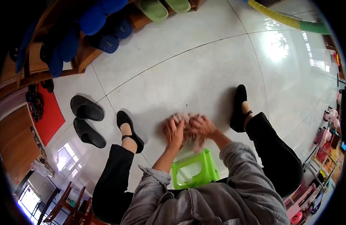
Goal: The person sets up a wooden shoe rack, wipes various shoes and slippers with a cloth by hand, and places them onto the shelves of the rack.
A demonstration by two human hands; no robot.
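A crumpled pinkish-beige cloth [198,144] is bunched between my two hands, just beyond the green plastic stool [211,168]. My left hand [174,130] presses down on its left side with the fingers curled over it. On the other side, my right hand [202,125] grips the cloth with bent fingers. Both hands are slightly blurred. Whether the cloth touches the floor tiles [173,80] cannot be made out. The lower part of the stool is hidden behind my shirt and legs.
My black shoes [238,108] stand on either side of the hands. Dark slippers [88,107] lie at left, near a red mat [51,112]. A wooden shoe rack [84,58] holds blue and green slippers at the upper left. A yellow-green tube [274,15] curves at the upper right.
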